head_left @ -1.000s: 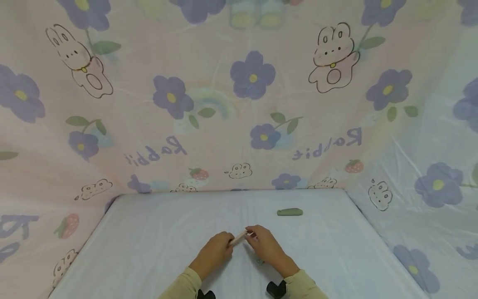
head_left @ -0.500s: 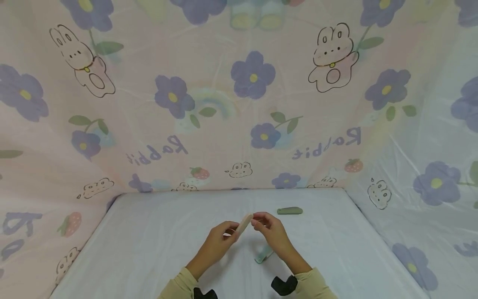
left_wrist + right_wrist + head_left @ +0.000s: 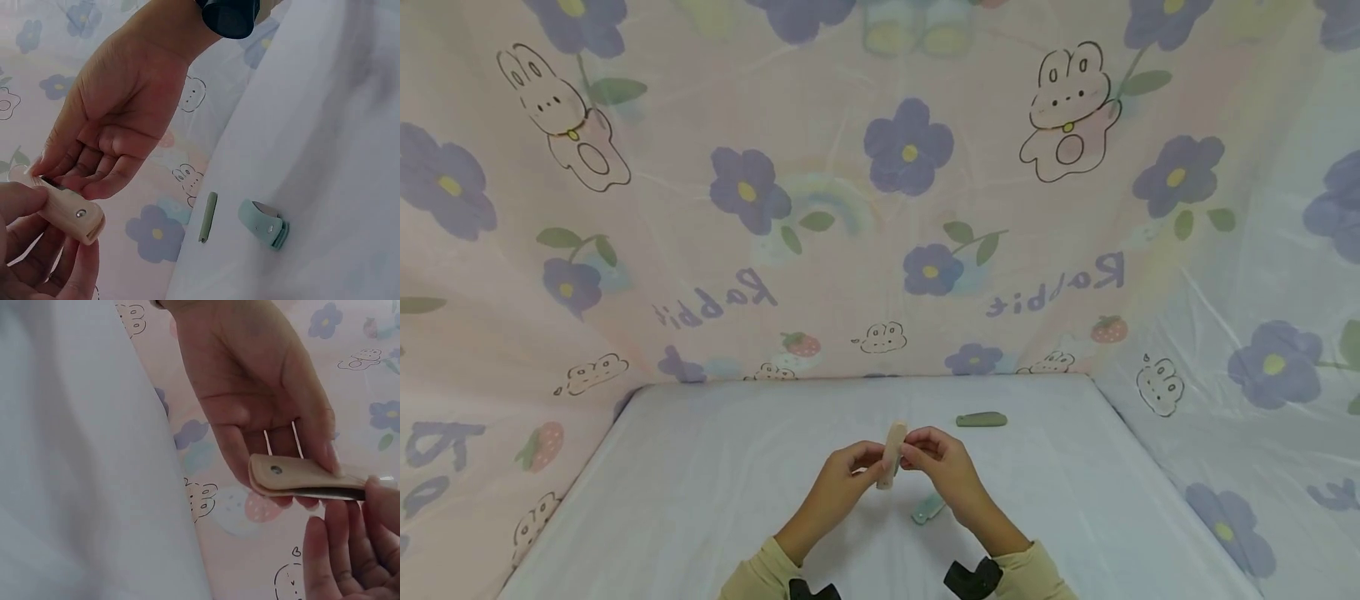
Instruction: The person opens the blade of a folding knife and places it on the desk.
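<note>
A beige folding knife [image 3: 891, 454] is held up between both hands above the table, standing almost upright in the head view. My left hand [image 3: 846, 483] grips its handle with the thumb on one face and the fingers behind. At its right edge, the thumb and fingertips of my right hand [image 3: 951, 467] pinch it. In the right wrist view a dark metal blade edge [image 3: 331, 493] shows along the handle's slot, mostly folded in. A rivet sits near the handle's end in the left wrist view. Below the right hand lies a turquoise folding knife [image 3: 928, 508] on the table.
Farther back on the white-covered table [image 3: 737, 467] lies an olive-green folded knife [image 3: 981, 419], right of the hands. Patterned cloth [image 3: 820, 275] with flowers and rabbits hangs behind and at both sides. Each wrist wears a black camera mount [image 3: 972, 578].
Both hands have risen, and the beige knife has turned from slanting to nearly upright. The turquoise knife, earlier mostly hidden by the right hand, now shows. The olive-green knife has stayed put.
</note>
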### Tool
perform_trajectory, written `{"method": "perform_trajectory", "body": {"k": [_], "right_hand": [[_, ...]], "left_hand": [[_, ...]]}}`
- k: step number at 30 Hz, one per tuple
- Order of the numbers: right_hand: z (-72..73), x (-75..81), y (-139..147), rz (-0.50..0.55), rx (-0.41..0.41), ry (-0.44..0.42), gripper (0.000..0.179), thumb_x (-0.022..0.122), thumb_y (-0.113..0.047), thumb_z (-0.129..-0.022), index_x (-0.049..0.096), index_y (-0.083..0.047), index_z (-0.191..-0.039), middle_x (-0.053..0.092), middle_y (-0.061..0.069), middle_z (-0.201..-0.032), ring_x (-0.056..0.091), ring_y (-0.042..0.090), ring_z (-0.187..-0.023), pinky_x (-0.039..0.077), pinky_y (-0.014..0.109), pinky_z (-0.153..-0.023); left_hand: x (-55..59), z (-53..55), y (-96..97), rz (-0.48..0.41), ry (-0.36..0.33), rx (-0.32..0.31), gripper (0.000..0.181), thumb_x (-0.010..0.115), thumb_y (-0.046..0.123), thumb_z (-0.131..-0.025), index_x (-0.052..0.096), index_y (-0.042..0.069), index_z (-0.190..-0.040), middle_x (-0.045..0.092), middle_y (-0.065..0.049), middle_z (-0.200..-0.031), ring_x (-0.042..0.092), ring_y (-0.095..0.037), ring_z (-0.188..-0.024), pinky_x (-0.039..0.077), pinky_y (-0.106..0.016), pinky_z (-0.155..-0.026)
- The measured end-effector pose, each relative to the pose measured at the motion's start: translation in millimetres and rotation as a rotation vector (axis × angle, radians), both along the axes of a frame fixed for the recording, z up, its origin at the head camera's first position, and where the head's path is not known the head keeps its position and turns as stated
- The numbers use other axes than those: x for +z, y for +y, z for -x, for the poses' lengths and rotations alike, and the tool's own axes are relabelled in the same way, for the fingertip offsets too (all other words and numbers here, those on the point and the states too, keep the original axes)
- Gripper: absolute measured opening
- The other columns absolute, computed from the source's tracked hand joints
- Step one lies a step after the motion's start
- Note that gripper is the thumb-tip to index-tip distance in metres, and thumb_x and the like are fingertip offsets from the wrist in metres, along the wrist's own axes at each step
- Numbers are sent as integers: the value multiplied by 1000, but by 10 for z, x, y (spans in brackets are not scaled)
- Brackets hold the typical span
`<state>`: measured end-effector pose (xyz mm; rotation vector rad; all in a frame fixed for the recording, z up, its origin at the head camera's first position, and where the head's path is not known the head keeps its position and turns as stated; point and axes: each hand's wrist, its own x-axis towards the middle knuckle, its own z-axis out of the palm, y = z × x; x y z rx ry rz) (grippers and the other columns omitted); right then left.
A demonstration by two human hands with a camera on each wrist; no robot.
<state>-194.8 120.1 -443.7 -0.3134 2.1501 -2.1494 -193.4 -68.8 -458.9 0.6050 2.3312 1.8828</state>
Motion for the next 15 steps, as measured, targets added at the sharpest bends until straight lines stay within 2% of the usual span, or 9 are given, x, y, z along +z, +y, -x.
{"method": "perform_trajectory", "body": {"k": [5,11,15], "right_hand": [[15,-64,-4,5,1,9,31,66,-22,-87,57,2,-105,61,13,-96,63,23,-84,55,34,-77],[-2,-50,-14,20,21,-9,34,68,-24,-85,55,2,-102,61,13,-92,62,22,-79,55,36,-76],[-13,-26,-16,-12,16,-16,33,68,-25,-86,57,3,-99,62,11,-89,62,21,-78,55,34,-74]], "left_hand": [[-5,3,4,-53,-47,-31,30,58,32,-92,64,11,-113,65,-1,-106,60,-16,-99,53,-26,-80],[17,-30,13,-172,-117,-80,32,58,25,-93,58,7,-119,63,-8,-108,62,-21,-98,54,-30,-79],[25,-41,12,-212,-155,-102,31,59,23,-93,58,4,-118,63,-10,-106,63,-22,-96,54,-33,-79]]}}
